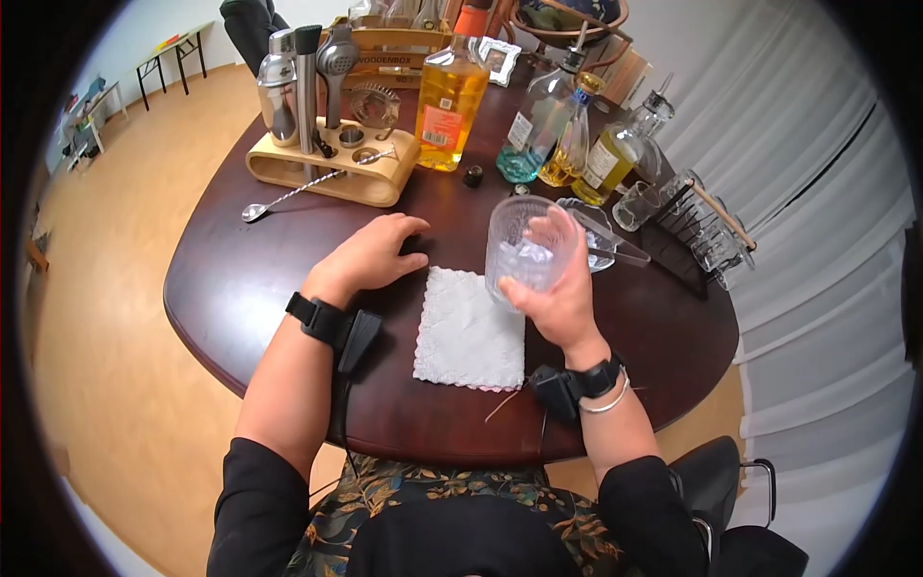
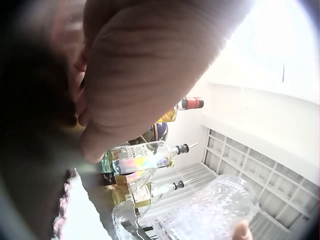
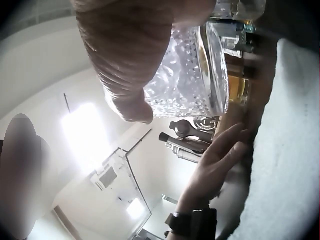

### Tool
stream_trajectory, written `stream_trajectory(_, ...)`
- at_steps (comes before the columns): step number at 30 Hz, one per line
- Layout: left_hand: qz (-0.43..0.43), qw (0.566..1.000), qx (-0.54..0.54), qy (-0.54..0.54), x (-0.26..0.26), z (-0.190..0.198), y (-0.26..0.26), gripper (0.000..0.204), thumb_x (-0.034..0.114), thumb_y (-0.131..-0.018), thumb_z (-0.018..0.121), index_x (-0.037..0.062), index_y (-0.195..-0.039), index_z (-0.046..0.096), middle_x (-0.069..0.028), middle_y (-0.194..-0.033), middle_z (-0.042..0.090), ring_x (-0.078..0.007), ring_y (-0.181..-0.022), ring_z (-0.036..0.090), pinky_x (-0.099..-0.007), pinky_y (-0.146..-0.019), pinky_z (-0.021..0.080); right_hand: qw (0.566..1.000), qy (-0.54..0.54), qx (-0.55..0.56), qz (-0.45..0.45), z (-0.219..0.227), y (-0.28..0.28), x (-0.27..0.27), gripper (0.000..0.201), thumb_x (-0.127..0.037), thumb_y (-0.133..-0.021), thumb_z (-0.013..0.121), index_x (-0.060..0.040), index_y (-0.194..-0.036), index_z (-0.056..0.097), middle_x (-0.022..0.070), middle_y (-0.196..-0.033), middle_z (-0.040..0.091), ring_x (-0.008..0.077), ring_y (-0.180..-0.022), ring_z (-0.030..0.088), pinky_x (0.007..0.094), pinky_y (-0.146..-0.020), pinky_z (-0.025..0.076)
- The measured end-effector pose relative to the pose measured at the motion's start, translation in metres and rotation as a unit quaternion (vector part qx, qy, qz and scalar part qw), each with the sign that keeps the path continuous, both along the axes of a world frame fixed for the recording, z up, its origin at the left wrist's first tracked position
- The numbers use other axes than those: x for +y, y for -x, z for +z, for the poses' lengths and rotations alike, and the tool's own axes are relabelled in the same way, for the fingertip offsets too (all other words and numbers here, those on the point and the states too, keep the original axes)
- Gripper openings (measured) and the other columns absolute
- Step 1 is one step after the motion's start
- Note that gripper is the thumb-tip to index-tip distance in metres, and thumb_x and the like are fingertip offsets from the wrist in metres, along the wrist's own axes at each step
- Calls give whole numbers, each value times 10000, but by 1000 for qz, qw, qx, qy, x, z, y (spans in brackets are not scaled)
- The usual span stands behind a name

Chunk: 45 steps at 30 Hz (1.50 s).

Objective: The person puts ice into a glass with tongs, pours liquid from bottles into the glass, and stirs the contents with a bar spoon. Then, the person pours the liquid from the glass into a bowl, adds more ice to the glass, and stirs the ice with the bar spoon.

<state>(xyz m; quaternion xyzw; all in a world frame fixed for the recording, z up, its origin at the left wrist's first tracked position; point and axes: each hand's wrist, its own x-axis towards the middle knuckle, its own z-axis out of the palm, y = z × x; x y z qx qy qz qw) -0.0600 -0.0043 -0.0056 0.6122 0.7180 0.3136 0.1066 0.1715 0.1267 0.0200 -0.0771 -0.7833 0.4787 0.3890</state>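
Dark wood makes up the oval counter (image 1: 240, 288), with pale floor to its left and white curtains to its right. At far left stands a wooden stand (image 1: 332, 165) of bar tools, a long bar spoon (image 1: 308, 188) leaning off it. Nearer, the left hand (image 1: 370, 255) rests palm down on the counter, fingers relaxed, just left of a white napkin (image 1: 468, 332). Above the napkin's right edge, the right hand (image 1: 558, 293) grips a textured glass (image 1: 524, 248), lifted and tilted. Bottles (image 1: 577, 144) stand beyond.
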Motion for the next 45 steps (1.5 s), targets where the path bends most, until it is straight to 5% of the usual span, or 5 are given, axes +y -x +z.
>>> stream_trajectory(9,-14,1000,25,-5,0,-1,1,469,200,-809,662,-14,-1212,554,-207,-1181,588,-363,-1138,525,-404,-991,421,897,-439,34,-47,11,-7,-2,1031,-239,-564,894,-28,-1379,299,154,-1264,477,296,-1186,478,418,-1027,385)
stream_trajectory(13,-11,1000,17,0,-3,2,0,468,199,-810,666,-3,-1217,554,-205,-1189,581,-360,-1138,522,-402,-992,418,992,99,54,50,3,-5,-8,868,-167,-657,824,-15,-1359,336,126,-1251,491,258,-1135,513,381,-983,431)
stream_trajectory(16,-10,1000,27,-1,-1,0,0,475,200,-809,670,-2,-1222,550,-200,-1194,579,-357,-1141,519,-401,-995,414,856,469,74,206,13,-6,0,770,-96,-746,736,-4,-1378,305,111,-1232,484,222,-1134,507,348,-984,427)
stream_trajectory(20,-10,1000,22,4,-2,2,-1,475,199,-811,670,1,-1225,550,-192,-1196,581,-353,-1142,519,-401,-996,413,999,-42,11,-3,-5,-7,3,870,-150,-685,796,-6,-1383,297,126,-1218,477,212,-1137,490,338,-993,406)
stream_trajectory(45,-13,990,57,127,-7,6,-10,775,418,-711,774,111,-1353,469,-145,-1430,376,-343,-1346,327,-436,-1111,276,974,99,-84,184,-47,-10,2,1060,-104,-615,882,-94,-1428,202,109,-1317,408,221,-1273,388,366,-1093,307)
